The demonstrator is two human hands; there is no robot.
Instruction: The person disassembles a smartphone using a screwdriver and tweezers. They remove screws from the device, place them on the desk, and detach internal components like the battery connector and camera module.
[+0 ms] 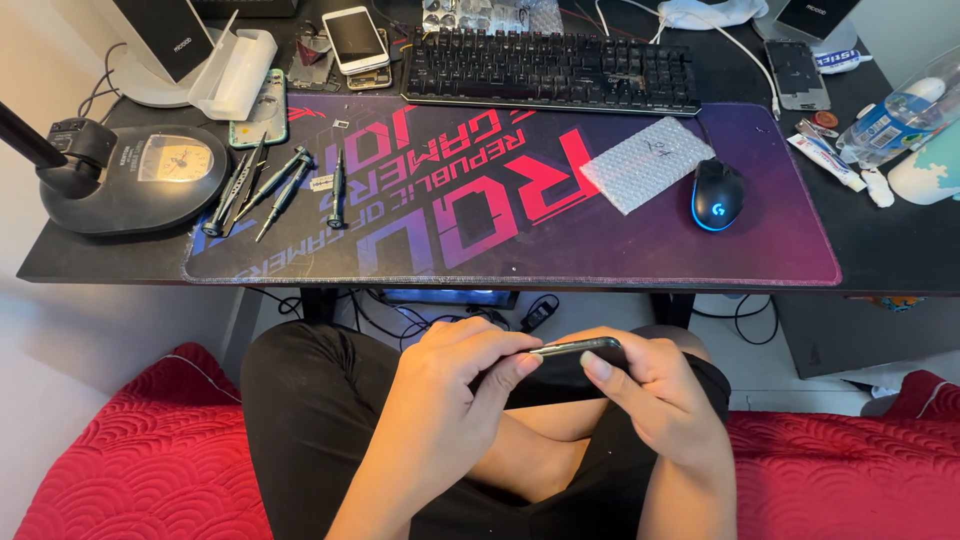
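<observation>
Over my lap, below the desk's front edge, both hands hold a dark smartphone edge-on. My left hand pinches its left end with thumb and fingers curled over the top. My right hand cradles the right end, thumb pressed on the near face. Most of the phone's body is hidden behind my fingers. I sit cross-legged in black shorts on a red quilted cover.
On the black desk lies a large purple and pink desk mat. It carries a mouse, a bubble-wrap pouch and several small screwdrivers. Behind are a keyboard, a white phone, a lamp base and another dark phone.
</observation>
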